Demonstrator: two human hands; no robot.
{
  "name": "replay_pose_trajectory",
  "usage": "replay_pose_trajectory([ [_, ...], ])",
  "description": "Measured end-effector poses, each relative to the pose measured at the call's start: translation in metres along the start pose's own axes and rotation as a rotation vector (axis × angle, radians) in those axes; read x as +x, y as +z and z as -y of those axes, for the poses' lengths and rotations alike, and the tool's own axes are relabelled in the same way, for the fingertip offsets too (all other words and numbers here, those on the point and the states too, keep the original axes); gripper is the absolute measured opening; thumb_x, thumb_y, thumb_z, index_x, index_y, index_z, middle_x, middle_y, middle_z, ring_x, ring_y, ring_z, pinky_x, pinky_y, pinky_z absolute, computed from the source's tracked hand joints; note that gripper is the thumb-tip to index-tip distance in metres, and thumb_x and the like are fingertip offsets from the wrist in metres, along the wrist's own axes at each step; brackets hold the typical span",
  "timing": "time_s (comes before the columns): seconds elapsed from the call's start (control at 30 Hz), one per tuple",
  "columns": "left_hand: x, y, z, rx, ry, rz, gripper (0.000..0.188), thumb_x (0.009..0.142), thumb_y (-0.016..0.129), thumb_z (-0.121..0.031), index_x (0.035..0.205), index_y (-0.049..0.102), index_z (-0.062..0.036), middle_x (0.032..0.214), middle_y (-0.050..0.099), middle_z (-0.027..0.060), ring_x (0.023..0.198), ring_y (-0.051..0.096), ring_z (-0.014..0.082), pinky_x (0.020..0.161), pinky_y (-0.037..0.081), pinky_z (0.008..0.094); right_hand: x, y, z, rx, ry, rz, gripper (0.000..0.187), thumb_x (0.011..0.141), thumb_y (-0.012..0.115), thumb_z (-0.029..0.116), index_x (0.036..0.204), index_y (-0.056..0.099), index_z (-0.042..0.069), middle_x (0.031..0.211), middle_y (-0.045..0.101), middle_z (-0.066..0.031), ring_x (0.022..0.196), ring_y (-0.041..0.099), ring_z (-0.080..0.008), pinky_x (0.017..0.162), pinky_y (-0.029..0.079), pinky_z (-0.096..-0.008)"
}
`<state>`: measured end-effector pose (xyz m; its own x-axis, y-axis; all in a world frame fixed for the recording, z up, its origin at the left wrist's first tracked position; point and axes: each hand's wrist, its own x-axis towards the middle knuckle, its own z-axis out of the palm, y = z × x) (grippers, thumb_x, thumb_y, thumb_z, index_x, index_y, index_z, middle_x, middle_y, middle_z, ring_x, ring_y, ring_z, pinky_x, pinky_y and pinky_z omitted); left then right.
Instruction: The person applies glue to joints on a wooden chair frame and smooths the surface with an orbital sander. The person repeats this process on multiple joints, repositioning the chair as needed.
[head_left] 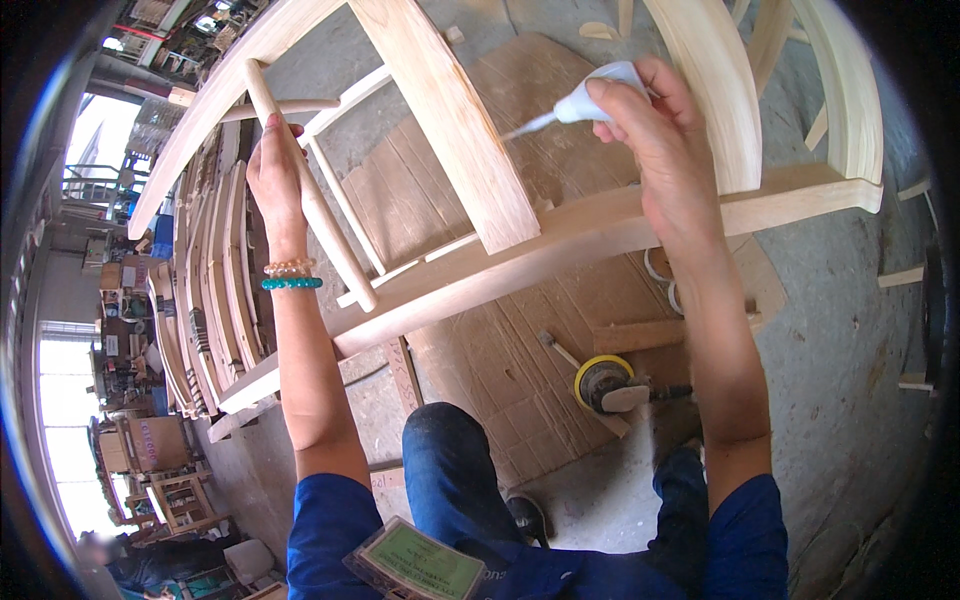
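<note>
A pale wooden chair frame (440,285) lies before me, with a wide flat slat (440,110) standing up from its long rail. My left hand (276,172) is closed round a slim round wooden rod (325,222) at the frame's left. In my right hand (648,125) is a white squeeze bottle (576,104), tipped so its narrow nozzle points left. The nozzle's tip is close to the slat's right edge; whether it touches I cannot tell. A thin darker line shows along that edge.
Below the frame, flattened cardboard (500,370) covers part of the concrete floor. A sander with a yellow-rimmed pad (605,383) lies there. Curved wooden parts (215,290) are stacked at left, and another curved frame (845,100) stands at right. Someone in dark clothes (165,562) is at lower left.
</note>
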<state>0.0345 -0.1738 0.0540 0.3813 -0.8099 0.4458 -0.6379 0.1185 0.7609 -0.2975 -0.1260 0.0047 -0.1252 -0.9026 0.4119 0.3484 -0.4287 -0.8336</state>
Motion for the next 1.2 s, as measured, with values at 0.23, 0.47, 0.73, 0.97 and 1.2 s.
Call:
replay_pose_trajectory([
  [0.23, -0.015, -0.001, -0.001, -0.074, 0.002, -0.004, 0.056, 0.089, 0.052, -0.053, 0.092, 0.067, 0.0019, 0.078, 0.062, 0.008, 0.067, 0.056, 0.0127, 0.063, 0.047, 0.0264, -0.004, 0.005, 0.001, -0.042, 0.01, -0.046, 0.016, 0.087, 0.066, 0.021, 0.088, 0.061, 0.006, 0.08, 0.065, -0.0025, 0.076, 0.057, -0.0053, 0.071, 0.044, -0.0217],
  [0.47, -0.024, 0.0, -0.001, -0.126, 0.014, -0.046, 0.057, 0.089, 0.052, -0.055, 0.088, 0.067, 0.0002, 0.073, 0.058, 0.0053, 0.066, 0.052, 0.0115, 0.063, 0.041, 0.0258, -0.006, 0.005, 0.005, -0.052, 0.018, -0.043, 0.015, 0.087, 0.067, 0.019, 0.088, 0.061, 0.005, 0.081, 0.066, -0.0032, 0.076, 0.06, -0.0066, 0.071, 0.046, -0.0211],
  [0.73, -0.027, -0.005, 0.001, -0.12, -0.011, -0.034, 0.054, 0.09, 0.052, -0.051, 0.093, 0.067, 0.0005, 0.078, 0.059, 0.0065, 0.069, 0.056, 0.0124, 0.068, 0.047, 0.0268, -0.007, 0.007, 0.004, -0.087, 0.049, -0.036, 0.016, 0.088, 0.065, 0.021, 0.095, 0.063, 0.006, 0.088, 0.067, -0.0014, 0.079, 0.061, -0.0075, 0.074, 0.045, -0.0227],
  [0.97, -0.036, 0.0, -0.005, -0.152, 0.008, -0.048, 0.052, 0.091, 0.051, -0.051, 0.088, 0.066, -0.0016, 0.073, 0.058, 0.0044, 0.066, 0.052, 0.0106, 0.064, 0.041, 0.0251, -0.007, 0.007, 0.002, -0.051, 0.049, -0.025, 0.016, 0.088, 0.065, 0.021, 0.095, 0.062, 0.007, 0.089, 0.066, -0.0013, 0.079, 0.061, -0.0074, 0.074, 0.045, -0.0225],
  [1.2, -0.032, -0.004, -0.005, -0.142, 0.029, -0.032, 0.052, 0.092, 0.049, -0.05, 0.091, 0.066, -0.0008, 0.075, 0.058, 0.005, 0.067, 0.055, 0.0114, 0.066, 0.045, 0.0255, -0.019, -0.002, 0.0, -0.002, 0.101, -0.026, 0.014, 0.088, 0.065, 0.02, 0.092, 0.061, 0.007, 0.088, 0.065, -0.0001, 0.076, 0.059, -0.005, 0.073, 0.045, -0.0211],
])
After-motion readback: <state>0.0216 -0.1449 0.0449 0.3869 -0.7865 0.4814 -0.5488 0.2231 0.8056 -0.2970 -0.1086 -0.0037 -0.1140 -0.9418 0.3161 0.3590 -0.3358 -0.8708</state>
